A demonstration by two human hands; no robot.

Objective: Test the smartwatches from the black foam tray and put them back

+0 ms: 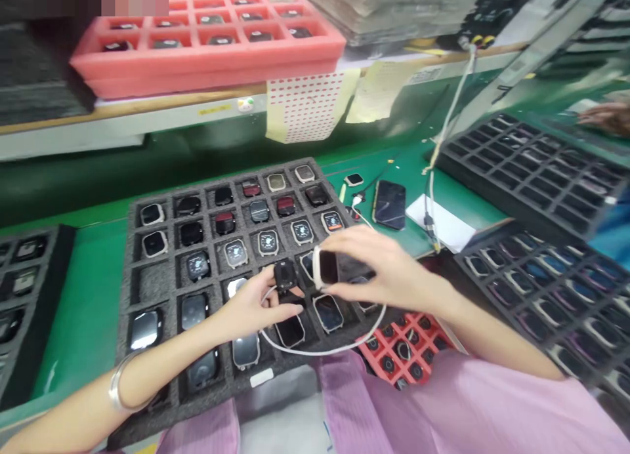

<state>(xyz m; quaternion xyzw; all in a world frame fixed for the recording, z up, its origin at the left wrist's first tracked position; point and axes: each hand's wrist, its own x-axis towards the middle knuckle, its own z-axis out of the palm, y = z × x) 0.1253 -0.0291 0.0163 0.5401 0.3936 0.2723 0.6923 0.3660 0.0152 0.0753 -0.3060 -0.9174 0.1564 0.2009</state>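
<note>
Over a dark grey foam tray (231, 395) of smartwatch bodies, my left hand (258, 303) is closed around a small black block (284, 275) with a white cable (322, 353). The block looks like a charging dock. The cable loops below both hands and up to the right. Between the thumb and fingers of my right hand (384, 267) is a smartwatch (327, 268) with a pale case and a dark screen, apart from the block. Several watches in the tray show lit dials, such as one watch (268, 242). My hands hide some compartments.
A black phone (389, 205), a loose watch (354, 179) and white paper (438, 221) lie on the green bench. More watch trays (534, 168) stand right, another tray (49, 309) left. A red tray (438, 369) sits near my lap; a pink tray (211, 73) rests on the shelf.
</note>
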